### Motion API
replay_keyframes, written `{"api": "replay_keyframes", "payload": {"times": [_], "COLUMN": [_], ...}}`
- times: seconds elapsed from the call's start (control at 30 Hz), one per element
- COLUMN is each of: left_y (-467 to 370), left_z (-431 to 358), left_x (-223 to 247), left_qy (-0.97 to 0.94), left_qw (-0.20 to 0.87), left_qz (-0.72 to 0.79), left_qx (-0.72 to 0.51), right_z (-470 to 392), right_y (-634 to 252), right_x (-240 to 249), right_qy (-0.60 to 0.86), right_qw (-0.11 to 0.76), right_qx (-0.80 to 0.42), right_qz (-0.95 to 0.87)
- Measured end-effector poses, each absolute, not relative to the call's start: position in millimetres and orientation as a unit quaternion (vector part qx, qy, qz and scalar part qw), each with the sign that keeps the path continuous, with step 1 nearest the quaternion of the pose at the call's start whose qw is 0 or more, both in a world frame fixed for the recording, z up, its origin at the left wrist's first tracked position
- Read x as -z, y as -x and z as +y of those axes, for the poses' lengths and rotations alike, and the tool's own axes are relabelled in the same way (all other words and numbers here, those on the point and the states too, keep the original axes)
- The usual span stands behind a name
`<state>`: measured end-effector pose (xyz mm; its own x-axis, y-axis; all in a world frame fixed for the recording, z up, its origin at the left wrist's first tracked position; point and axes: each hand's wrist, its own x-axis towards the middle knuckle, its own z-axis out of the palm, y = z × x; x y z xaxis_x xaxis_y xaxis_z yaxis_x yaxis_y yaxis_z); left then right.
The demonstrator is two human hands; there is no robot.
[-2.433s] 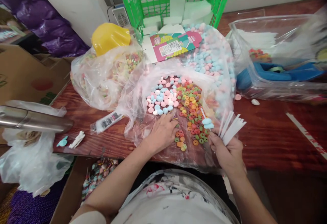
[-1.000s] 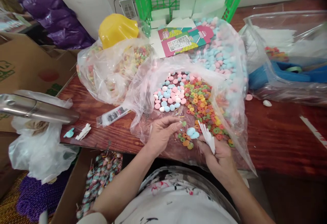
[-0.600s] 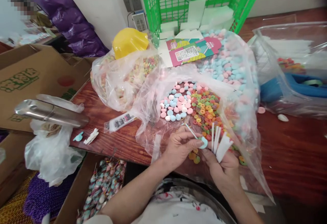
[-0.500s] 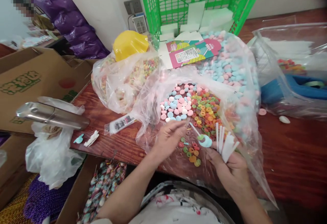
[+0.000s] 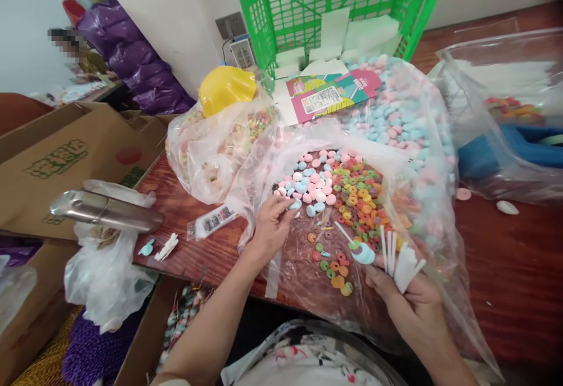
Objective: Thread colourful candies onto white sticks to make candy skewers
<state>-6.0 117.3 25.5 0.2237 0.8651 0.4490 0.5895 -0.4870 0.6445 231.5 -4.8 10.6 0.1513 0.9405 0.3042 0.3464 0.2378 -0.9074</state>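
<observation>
My left hand (image 5: 270, 224) is closed in a pinch on a light-blue candy (image 5: 295, 204) at the near edge of a pile of pink, blue and white round candies (image 5: 314, 185). My right hand (image 5: 409, 301) grips several white paper sticks (image 5: 405, 266). Between its thumb and fingers it also holds a candy stick (image 5: 362, 251), a thin stick carrying a green ring and a pale-blue candy. Small colourful ring candies (image 5: 363, 195) are heaped beside the round ones, and a few loose rings (image 5: 336, 268) lie between my hands on clear plastic.
Behind the piles are a bag of pastel candies (image 5: 409, 119), a bag of ring candies (image 5: 211, 151) with a yellow bowl (image 5: 226, 90), and a green crate (image 5: 264, 16). A steel flask (image 5: 109, 210) lies left; a blue tape dispenser (image 5: 492, 148) sits right. Another person is far left.
My left hand has moved left from near the candy stick to the round candies and pinched a blue one. My right hand keeps its hold. The view has shifted slightly.
</observation>
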Motion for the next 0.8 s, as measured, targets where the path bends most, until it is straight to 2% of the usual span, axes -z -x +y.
{"api": "replay_keyframes", "payload": {"times": [0.2,0.4,0.63,0.7,0.8], "left_y": [7,7,1,0,-3], "left_z": [109,104,93,90,84], "left_x": [-17,-27,-33,-35,-40], "left_qy": [-0.822,-0.793,-0.785,-0.767,-0.66], "left_qw": [0.103,0.163,0.161,0.207,0.364], "left_qz": [0.475,0.5,0.525,0.527,0.532], "left_qx": [-0.298,-0.307,-0.286,-0.303,-0.386], "right_z": [-3,-8,-5,-5,-6], "right_y": [-230,-225,-228,-225,-220], "right_x": [-6,-7,-13,-16,-20], "right_qy": [0.534,0.495,0.5,0.491,0.487], "right_qw": [0.503,0.489,0.489,0.49,0.479], "right_qx": [-0.277,-0.284,-0.226,-0.203,-0.195], "right_qz": [-0.62,-0.66,-0.678,-0.691,-0.703]}}
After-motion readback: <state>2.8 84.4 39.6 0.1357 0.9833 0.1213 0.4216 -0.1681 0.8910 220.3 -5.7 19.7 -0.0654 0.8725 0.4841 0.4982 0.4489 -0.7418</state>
